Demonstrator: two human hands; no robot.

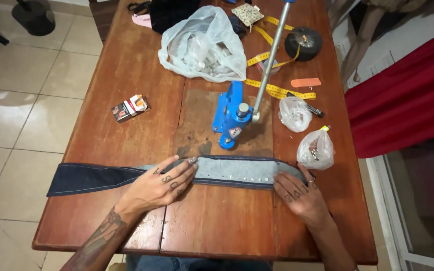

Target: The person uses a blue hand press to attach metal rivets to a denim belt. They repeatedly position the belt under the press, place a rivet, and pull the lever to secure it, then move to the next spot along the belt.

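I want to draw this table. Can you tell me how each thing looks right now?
Denim strip: flat on the table, a row of metal studs along it.
Left hand: fingers spread, pressing the strip.
Right hand: flat on the strip's end.
Blue hand press: upright, lever raised.
Big plastic bag: open, crumpled.
Two small bags: knotted shut.
Measuring tape: unrolled.

Even, fairly bright indoor light falls from above. The desk (126, 75) shows a soft sheen along its far left boards, and the floor tiles (21, 115) at left carry pale reflections. Shadows are short and soft, darkest beside the blue press (229, 118). Focus is sharp at the centre. Wide-angle distortion bends the desk edges outward and stretches the corners.
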